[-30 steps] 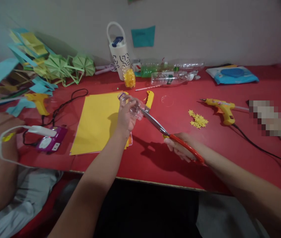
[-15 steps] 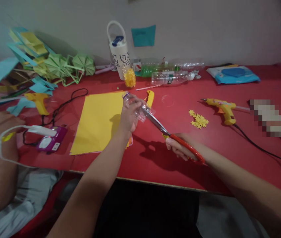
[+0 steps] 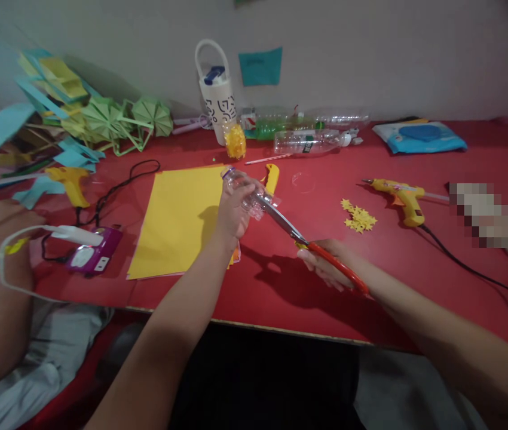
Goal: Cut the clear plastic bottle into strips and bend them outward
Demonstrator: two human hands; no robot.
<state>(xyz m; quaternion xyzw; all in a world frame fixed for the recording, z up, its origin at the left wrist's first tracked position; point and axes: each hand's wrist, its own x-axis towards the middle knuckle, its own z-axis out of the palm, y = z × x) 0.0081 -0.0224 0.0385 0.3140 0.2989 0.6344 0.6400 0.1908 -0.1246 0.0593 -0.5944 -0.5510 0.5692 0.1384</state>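
A clear plastic bottle piece (image 3: 253,200) with a purple-rimmed neck is gripped in my left hand (image 3: 235,209), above the edge of yellow paper sheets (image 3: 177,224). My right hand (image 3: 328,263) is closed on red-handled scissors (image 3: 337,263), whose blades reach up-left to the cut end of the bottle piece. Whether the blades are parted is hard to tell. A yellow-handled cutter (image 3: 272,177) lies just behind the bottle piece. Small yellow stars (image 3: 360,218) are heaped on the red table (image 3: 290,304) to the right.
Another person's arm (image 3: 0,263) rests at the left, near a purple power socket (image 3: 95,251) and a glue gun (image 3: 70,181). A second glue gun (image 3: 400,197) lies right. Behind stand a white tumbler (image 3: 219,107), lying plastic bottles (image 3: 305,142) and a wipes pack (image 3: 419,137).
My right hand's fingers have shifted slightly around the scissor handles. The bottle piece and my left hand look nearly unchanged.
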